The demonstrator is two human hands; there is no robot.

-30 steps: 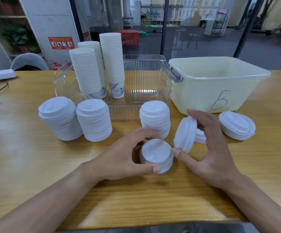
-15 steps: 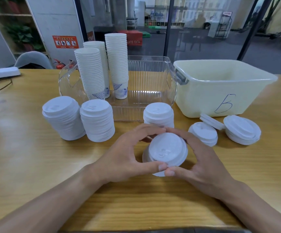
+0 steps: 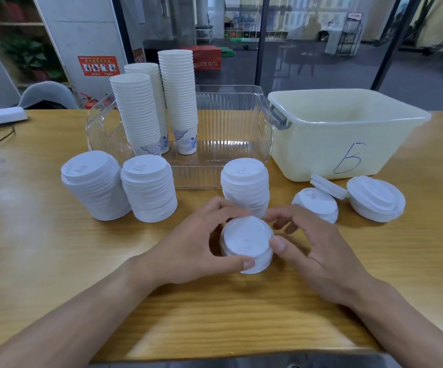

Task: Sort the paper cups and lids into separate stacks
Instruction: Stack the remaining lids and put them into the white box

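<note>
Occupying the table's near centre: small lid stack (image 3: pixel 246 244), low, few lids. Left hand (image 3: pixel 196 243) grips it, thumb and fingers curled round its left rim. Right hand (image 3: pixel 313 248) rests thumb against its right edge; fingers loosely spread, not closed on it.

Behind: three taller lid stacks (image 3: pixel 148 189), upright. Right: loose lids (image 3: pixel 315 204), one tilted against a further pile, unsorted.

Cup stacks (image 3: pixel 177 102), three, upright inside clear tray (image 3: pixel 241 155). Cream bin (image 3: pixel 347 134) beside it, contents not visible.

Progress, judged: cups done; lids mostly stacked; right-hand lids remain to be gathered.
</note>
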